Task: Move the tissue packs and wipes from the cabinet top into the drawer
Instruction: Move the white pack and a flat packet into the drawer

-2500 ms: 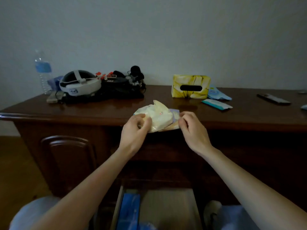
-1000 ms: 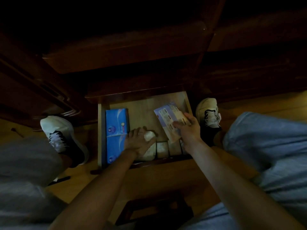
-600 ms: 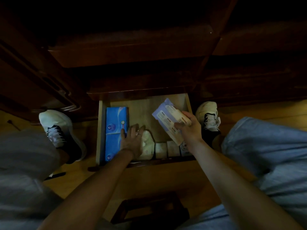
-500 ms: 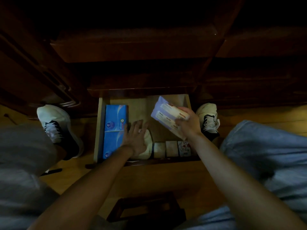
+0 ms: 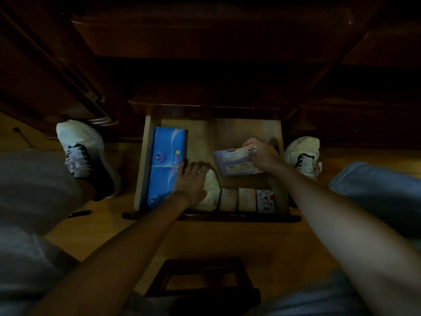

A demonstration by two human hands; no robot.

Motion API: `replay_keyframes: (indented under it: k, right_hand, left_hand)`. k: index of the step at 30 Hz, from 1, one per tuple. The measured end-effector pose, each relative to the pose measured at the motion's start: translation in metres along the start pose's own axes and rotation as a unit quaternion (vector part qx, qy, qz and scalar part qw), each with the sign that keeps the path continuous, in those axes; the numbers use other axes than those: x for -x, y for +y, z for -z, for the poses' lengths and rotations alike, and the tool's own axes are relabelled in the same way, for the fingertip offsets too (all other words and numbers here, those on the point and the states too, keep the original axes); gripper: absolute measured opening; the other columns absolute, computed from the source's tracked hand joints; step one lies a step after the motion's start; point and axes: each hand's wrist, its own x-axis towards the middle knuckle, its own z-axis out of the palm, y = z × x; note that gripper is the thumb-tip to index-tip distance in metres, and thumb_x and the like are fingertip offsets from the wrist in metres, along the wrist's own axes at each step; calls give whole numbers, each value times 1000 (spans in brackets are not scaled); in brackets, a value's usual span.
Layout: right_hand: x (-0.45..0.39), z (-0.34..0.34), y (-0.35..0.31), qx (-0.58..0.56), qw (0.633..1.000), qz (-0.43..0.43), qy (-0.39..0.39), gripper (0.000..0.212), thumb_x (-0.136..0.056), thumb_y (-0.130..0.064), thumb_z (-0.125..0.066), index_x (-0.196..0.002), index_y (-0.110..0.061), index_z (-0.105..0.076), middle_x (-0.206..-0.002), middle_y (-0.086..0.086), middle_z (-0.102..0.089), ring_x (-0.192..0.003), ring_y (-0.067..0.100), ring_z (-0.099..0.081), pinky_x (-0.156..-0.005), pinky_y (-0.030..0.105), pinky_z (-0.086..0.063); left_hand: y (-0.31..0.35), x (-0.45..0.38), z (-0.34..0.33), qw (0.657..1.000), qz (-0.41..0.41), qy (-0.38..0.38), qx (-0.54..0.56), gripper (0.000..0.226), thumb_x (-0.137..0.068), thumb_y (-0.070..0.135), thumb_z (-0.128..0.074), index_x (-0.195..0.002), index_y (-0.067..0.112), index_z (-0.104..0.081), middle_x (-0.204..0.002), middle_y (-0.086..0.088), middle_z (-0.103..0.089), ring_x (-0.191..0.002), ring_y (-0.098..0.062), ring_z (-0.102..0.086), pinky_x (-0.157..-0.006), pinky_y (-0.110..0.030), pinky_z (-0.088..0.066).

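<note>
I look straight down into the open wooden drawer [image 5: 241, 131]. My right hand [image 5: 262, 153] grips a flat pale purple wipes pack [image 5: 235, 161], held level over the drawer's right half. My left hand [image 5: 192, 183] lies flat, fingers spread, on a cream tissue pack [image 5: 210, 190] at the drawer's front. A long blue tissue pack [image 5: 166, 166] lies along the left wall. Three small packs [image 5: 247, 199] stand in a row at the front right.
Dark cabinet fronts [image 5: 205, 46] overhang the drawer's back. My white shoes [image 5: 82, 151] [image 5: 304, 156] stand on either side of it on the wooden floor. A dark stool frame [image 5: 200, 281] sits below between my knees.
Both hands carried the packs from the cabinet top down to the drawer. My left hand set the cream pack down and flattened on it. My right hand lowered and levelled the purple pack.
</note>
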Motion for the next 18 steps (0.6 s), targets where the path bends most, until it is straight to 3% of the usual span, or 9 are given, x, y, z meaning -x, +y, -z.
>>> replay_keyframes:
  k: [3, 5, 8, 11, 13, 15, 18]
  right_hand:
    - [3, 2, -2, 3, 995, 58, 78, 26, -92, -12, -59, -104, -34, -55, -101, -6, -65, -92, 18, -62, -75, 39, -55]
    - [6, 2, -4, 80, 985, 116, 100, 29, -91, -4, -56, -101, -31, -56, -101, -4, -65, -92, 19, -62, -74, 40, -54]
    - [13, -5, -4, 202, 967, 151, 20, 29, -87, -2, -55, -100, -27, -61, -112, 2, -64, -104, 24, -61, -78, 36, -49]
    - [18, -10, 1, 317, 937, 87, -117, 13, -91, -23, -59, -101, -27, -68, -122, 6, -60, -114, 30, -57, -90, 39, -45]
    - [18, -13, 3, 329, 934, 47, -134, 19, -93, -36, -57, -98, -26, -73, -122, 8, -61, -116, 33, -56, -102, 46, -43]
    - [15, -14, 1, 281, 956, 34, -81, 25, -93, -41, -58, -109, -27, -70, -127, 8, -61, -117, 31, -56, -101, 45, -44]
    - [5, -22, -8, 245, 967, 47, -60, 54, -93, -42, -63, -144, -32, -45, -149, 2, -43, -133, 28, -45, -101, 45, -45]
  left_hand:
    - [0, -3, -1, 1000, 5, -1, 3, 90, -77, 49, -70, -151, 21, -28, -155, -9, -32, -143, -27, -27, -122, -52, -2]
    - [1, -5, -2, 1000, 10, -3, 1, 93, -74, 50, -71, -151, 22, -27, -154, -10, -32, -143, -28, -27, -121, -51, -1]
    - [2, -6, -2, 1000, 15, -11, -4, 94, -74, 49, -72, -151, 21, -26, -148, -9, -39, -139, -28, -32, -121, -51, 0]
    - [0, -5, 2, 1000, 12, -21, -3, 95, -74, 47, -73, -151, 21, -26, -147, -9, -40, -137, -28, -35, -121, -51, 1]
    - [-1, -4, 5, 1000, 4, -27, -1, 95, -74, 46, -74, -151, 21, -26, -146, -8, -41, -135, -29, -38, -121, -50, -2]
    - [-2, -4, 7, 1000, -1, -29, -3, 95, -74, 43, -75, -152, 20, -25, -147, -8, -41, -135, -29, -38, -122, -49, -3]
    - [-5, -4, 8, 999, -7, -37, -23, 97, -76, 47, -73, -153, 17, -22, -149, -10, -40, -136, -30, -37, -122, -50, -2]
